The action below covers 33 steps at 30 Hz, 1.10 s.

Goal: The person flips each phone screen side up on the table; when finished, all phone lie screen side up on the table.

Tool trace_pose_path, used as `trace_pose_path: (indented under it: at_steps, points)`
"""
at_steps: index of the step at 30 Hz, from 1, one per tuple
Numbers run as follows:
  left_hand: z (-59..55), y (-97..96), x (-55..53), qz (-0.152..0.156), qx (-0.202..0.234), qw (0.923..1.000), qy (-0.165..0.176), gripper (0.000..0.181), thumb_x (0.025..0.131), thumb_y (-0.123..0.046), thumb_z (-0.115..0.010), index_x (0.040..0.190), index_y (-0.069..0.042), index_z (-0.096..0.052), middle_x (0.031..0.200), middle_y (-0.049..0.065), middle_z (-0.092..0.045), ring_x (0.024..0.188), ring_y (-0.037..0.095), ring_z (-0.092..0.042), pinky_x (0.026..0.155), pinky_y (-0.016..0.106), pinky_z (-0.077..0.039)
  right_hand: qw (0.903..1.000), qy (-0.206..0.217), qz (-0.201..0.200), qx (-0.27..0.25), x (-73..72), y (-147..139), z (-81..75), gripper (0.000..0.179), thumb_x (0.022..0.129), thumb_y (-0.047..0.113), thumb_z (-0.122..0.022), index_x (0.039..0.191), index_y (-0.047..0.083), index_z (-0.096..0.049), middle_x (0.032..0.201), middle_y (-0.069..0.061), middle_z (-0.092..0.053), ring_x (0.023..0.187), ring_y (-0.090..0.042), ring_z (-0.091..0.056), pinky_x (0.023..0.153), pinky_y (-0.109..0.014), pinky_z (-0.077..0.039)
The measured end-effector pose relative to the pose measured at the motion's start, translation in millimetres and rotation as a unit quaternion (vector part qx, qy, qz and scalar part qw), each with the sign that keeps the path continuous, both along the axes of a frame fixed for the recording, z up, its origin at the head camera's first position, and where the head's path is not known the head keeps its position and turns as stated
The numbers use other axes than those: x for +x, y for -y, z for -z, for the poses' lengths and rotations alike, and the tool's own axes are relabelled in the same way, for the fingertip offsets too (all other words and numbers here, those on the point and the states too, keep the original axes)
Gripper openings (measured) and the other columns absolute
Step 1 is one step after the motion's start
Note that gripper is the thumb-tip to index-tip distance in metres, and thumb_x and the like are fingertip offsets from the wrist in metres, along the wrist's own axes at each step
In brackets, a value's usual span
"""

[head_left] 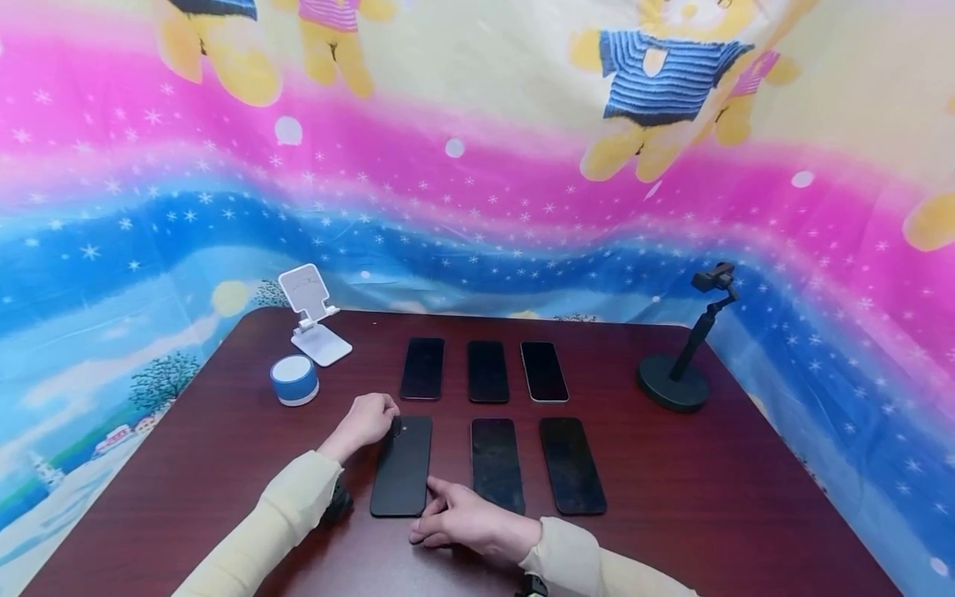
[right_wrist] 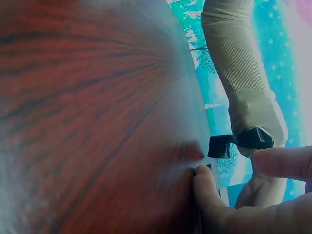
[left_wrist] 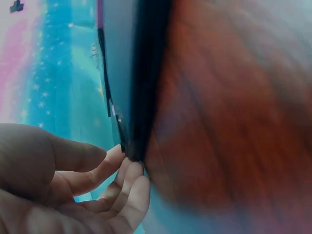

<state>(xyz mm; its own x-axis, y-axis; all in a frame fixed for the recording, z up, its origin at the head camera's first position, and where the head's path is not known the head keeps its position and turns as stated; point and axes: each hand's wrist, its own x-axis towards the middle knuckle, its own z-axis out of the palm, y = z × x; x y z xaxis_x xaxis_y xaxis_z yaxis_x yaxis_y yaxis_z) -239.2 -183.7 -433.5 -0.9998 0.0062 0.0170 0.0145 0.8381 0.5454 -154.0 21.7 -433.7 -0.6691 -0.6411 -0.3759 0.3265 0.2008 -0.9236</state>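
A black phone lies back up at the front left of two rows of phones, its camera area at the upper left. My left hand touches its upper left corner with bent fingers. In the left wrist view, fingertips meet the end of a dark slab, with the thumb apart from it. Along the phone's lower right side, my right hand reaches in with one finger at the edge and the thumb near the bottom corner. Beside it lie a middle phone and a right phone, dark screens up.
Three more phones form the back row: left, middle and right. A white folding stand and a blue-and-white round device stand at left. A black stand occupies the right of the brown table.
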Motion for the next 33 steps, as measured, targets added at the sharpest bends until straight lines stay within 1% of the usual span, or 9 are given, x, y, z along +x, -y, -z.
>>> trace_pose_path:
  at_steps: [3, 6, 9, 13, 18, 22, 26, 29, 33]
  points:
    - [-0.3, 0.7, -0.7, 0.0, 0.005, 1.0, 0.004, 0.019, 0.093, -0.003, -0.051, 0.091, 0.001, -0.069, 0.093, 0.014, -0.07, 0.081, 0.023, -0.061, 0.079, 0.041, -0.053, 0.9994, -0.032, 0.006, 0.012, 1.3, 1.7, -1.0, 0.072, 0.085, -0.004, -0.061, 0.144, -0.014, -0.023, 0.113, -0.018, -0.05, 0.109, -0.029, -0.06, 0.094, -0.041, -0.052]
    - [-0.9, 1.0, -0.5, -0.001, 0.016, 0.9998, 0.013, 0.019, 0.094, -0.004, -0.052, 0.092, 0.0, -0.07, 0.094, 0.013, -0.07, 0.08, 0.021, -0.061, 0.079, 0.04, -0.054, 0.9948, -0.088, 0.011, 0.05, 3.8, 2.1, -2.2, 0.071, 0.083, 0.003, -0.065, 0.143, -0.012, -0.029, 0.125, -0.018, -0.046, 0.122, -0.029, -0.044, 0.105, -0.046, -0.04]
    - [-1.3, 1.6, 0.1, 0.001, 0.018, 0.9996, 0.019, 0.018, 0.094, -0.006, -0.053, 0.092, 0.0, -0.069, 0.089, 0.012, -0.069, 0.075, 0.02, -0.058, 0.074, 0.037, -0.053, 0.9912, -0.118, 0.008, 0.059, 4.4, 2.5, -2.0, 0.07, 0.084, 0.008, -0.066, 0.142, -0.011, -0.032, 0.13, -0.02, -0.05, 0.126, -0.032, -0.04, 0.108, -0.047, -0.032]
    - [-2.5, 1.9, 0.6, 0.0, 0.009, 0.9997, 0.021, 0.02, 0.093, -0.005, -0.05, 0.08, -0.001, -0.066, 0.071, 0.005, -0.059, 0.064, 0.017, -0.052, 0.063, 0.031, -0.046, 0.9954, -0.093, 0.004, 0.025, 3.5, 3.7, -1.1, 0.068, 0.087, 0.005, -0.063, 0.143, -0.012, -0.029, 0.132, -0.021, -0.051, 0.123, -0.028, -0.049, 0.105, -0.041, -0.039]
    - [-3.4, 0.9, 0.0, -0.001, -0.009, 0.9997, 0.024, 0.042, 0.093, -0.005, -0.048, 0.052, -0.011, -0.045, 0.051, -0.002, -0.037, 0.05, 0.014, -0.041, 0.053, 0.024, -0.036, 0.9964, -0.078, 0.012, 0.031, 3.5, 5.3, -0.4, 0.071, 0.085, 0.003, -0.063, 0.143, -0.014, -0.026, 0.136, -0.025, -0.046, 0.125, -0.029, -0.046, 0.106, -0.042, -0.039]
    - [-4.1, -1.1, -0.3, -0.003, -0.023, 0.9988, 0.044, 0.042, 0.097, -0.01, -0.049, 0.055, -0.012, -0.043, 0.054, 0.0, -0.038, 0.051, 0.016, -0.042, 0.052, 0.024, -0.037, 0.9954, -0.084, 0.014, 0.044, 4.0, 5.7, -1.6, 0.07, 0.084, 0.003, -0.064, 0.142, -0.014, -0.028, 0.135, -0.025, -0.046, 0.126, -0.031, -0.043, 0.107, -0.045, -0.037]
    - [-5.1, -2.3, 0.2, -0.007, -0.027, 0.9976, 0.064, 0.04, 0.098, -0.015, -0.051, 0.059, -0.01, -0.046, 0.057, 0.002, -0.04, 0.054, 0.017, -0.044, 0.053, 0.025, -0.037, 0.9963, -0.079, 0.008, 0.035, 3.8, 5.4, -2.2, 0.069, 0.084, 0.001, -0.064, 0.142, -0.013, -0.03, 0.131, -0.021, -0.049, 0.118, -0.026, -0.05, 0.098, -0.035, -0.044]
    - [-5.3, -2.2, 1.7, -0.007, -0.012, 0.9979, 0.063, 0.046, 0.096, -0.018, -0.056, 0.052, -0.012, -0.042, 0.051, -0.002, -0.034, 0.047, 0.014, -0.038, 0.05, 0.023, -0.032, 0.997, -0.073, 0.003, 0.027, 3.4, 5.2, -2.0, 0.068, 0.084, 0.001, -0.063, 0.142, -0.012, -0.03, 0.13, -0.019, -0.05, 0.113, -0.024, -0.054, 0.093, -0.031, -0.047]
    - [-3.9, -1.0, 2.8, 0.0, 0.021, 0.9987, 0.047, 0.05, 0.091, -0.018, -0.063, 0.046, -0.012, -0.044, 0.046, -0.005, -0.026, 0.043, 0.01, -0.029, 0.047, 0.021, -0.026, 0.9961, -0.078, 0.002, 0.04, 2.5, 4.5, -3.4, 0.068, 0.085, 0.003, -0.064, 0.142, -0.013, -0.03, 0.133, -0.021, -0.047, 0.12, -0.027, -0.048, 0.099, -0.038, -0.045]
